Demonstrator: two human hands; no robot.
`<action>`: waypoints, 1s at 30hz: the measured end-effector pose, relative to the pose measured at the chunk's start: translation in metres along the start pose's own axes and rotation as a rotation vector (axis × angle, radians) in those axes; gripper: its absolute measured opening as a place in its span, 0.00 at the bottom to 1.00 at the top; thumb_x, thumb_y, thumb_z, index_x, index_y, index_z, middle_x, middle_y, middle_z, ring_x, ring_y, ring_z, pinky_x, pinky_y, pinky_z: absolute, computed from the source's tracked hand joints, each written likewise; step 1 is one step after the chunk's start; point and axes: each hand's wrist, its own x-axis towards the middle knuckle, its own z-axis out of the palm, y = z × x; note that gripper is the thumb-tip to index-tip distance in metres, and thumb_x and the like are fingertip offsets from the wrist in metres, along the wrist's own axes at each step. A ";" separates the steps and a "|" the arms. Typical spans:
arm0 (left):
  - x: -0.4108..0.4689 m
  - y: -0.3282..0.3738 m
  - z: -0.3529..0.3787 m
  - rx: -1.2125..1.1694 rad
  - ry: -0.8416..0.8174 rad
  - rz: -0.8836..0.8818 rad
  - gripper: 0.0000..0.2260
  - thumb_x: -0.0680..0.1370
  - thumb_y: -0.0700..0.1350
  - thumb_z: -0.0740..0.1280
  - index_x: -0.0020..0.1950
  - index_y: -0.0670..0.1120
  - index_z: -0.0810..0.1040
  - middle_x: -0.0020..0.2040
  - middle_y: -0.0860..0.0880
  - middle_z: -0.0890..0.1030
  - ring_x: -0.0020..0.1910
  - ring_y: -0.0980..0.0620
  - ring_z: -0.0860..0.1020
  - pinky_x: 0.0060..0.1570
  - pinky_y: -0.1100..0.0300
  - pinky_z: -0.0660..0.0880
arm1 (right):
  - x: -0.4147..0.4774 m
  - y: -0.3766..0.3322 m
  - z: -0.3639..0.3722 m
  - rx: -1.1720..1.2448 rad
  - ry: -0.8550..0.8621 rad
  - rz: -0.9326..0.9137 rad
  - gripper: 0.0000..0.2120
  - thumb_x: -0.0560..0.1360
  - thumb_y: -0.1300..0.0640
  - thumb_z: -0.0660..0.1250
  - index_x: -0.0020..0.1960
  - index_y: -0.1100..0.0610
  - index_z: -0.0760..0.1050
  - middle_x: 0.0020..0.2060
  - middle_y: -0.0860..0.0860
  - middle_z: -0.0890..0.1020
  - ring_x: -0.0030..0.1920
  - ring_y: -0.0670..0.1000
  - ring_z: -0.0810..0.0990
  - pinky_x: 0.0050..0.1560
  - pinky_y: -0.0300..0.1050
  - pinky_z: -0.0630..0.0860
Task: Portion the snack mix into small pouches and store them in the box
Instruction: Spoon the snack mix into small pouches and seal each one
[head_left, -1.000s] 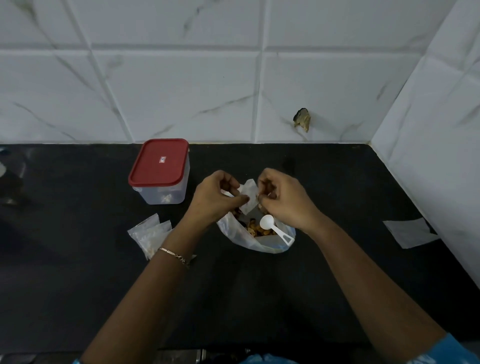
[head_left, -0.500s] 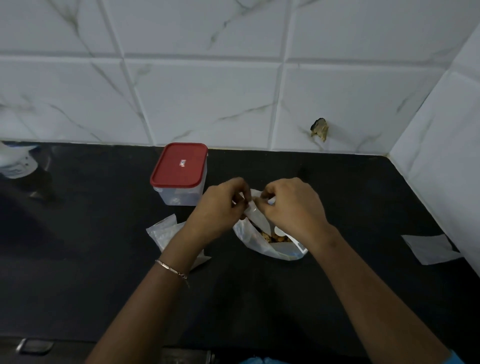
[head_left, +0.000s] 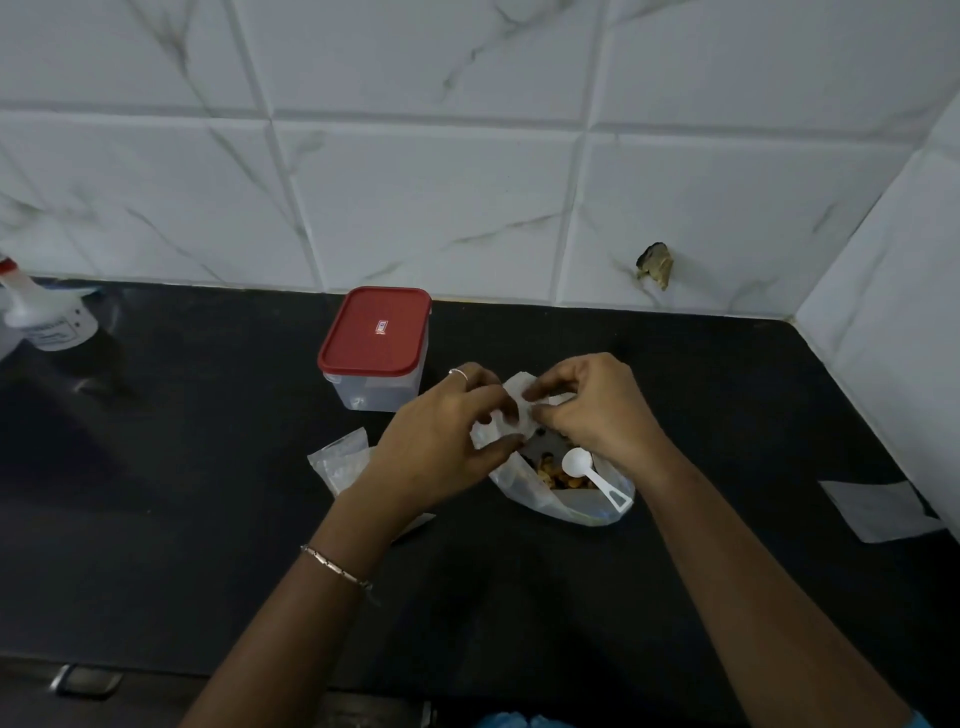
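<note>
A black countertop (head_left: 701, 395) is running along a white marble-tiled wall. Over its middle, the left hand (head_left: 441, 441) and right hand (head_left: 592, 410) are both pinching a small white pouch (head_left: 511, 415), fingers narrowed on its edges. Just below, an open bag (head_left: 566, 499) of snack mix (head_left: 558, 475) is lying with a white scoop (head_left: 592, 475) inside. The red-lidded box (head_left: 376, 348) is standing closed, far left of the hands, and empty pouches (head_left: 340, 460) are lying at near left.

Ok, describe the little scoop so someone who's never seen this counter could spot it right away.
On the black countertop, in front of the red-lidded box, lies an open plastic bag of snack mix. The white scoop rests in its mouth, just below the right hand; it is the only rigid, round-bowled thing there.
</note>
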 end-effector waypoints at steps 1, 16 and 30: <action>-0.002 -0.002 0.004 -0.077 0.040 -0.034 0.20 0.70 0.53 0.75 0.58 0.51 0.75 0.60 0.53 0.72 0.51 0.60 0.74 0.48 0.59 0.78 | -0.001 -0.001 0.000 0.035 -0.022 -0.007 0.09 0.71 0.61 0.74 0.49 0.51 0.82 0.49 0.44 0.83 0.53 0.43 0.80 0.58 0.47 0.79; -0.004 -0.014 0.042 -0.442 -0.142 -0.281 0.31 0.66 0.51 0.79 0.65 0.56 0.69 0.56 0.67 0.73 0.56 0.74 0.70 0.54 0.77 0.66 | -0.010 0.013 0.008 -0.263 -0.085 -0.171 0.18 0.67 0.56 0.77 0.53 0.44 0.77 0.49 0.41 0.73 0.45 0.41 0.74 0.39 0.31 0.66; -0.036 -0.030 0.087 -0.433 -0.201 -0.531 0.34 0.72 0.51 0.73 0.71 0.49 0.57 0.65 0.54 0.67 0.64 0.56 0.69 0.62 0.55 0.73 | -0.037 0.134 0.031 -0.438 0.101 0.137 0.12 0.76 0.52 0.68 0.59 0.51 0.78 0.51 0.48 0.78 0.48 0.47 0.77 0.43 0.39 0.71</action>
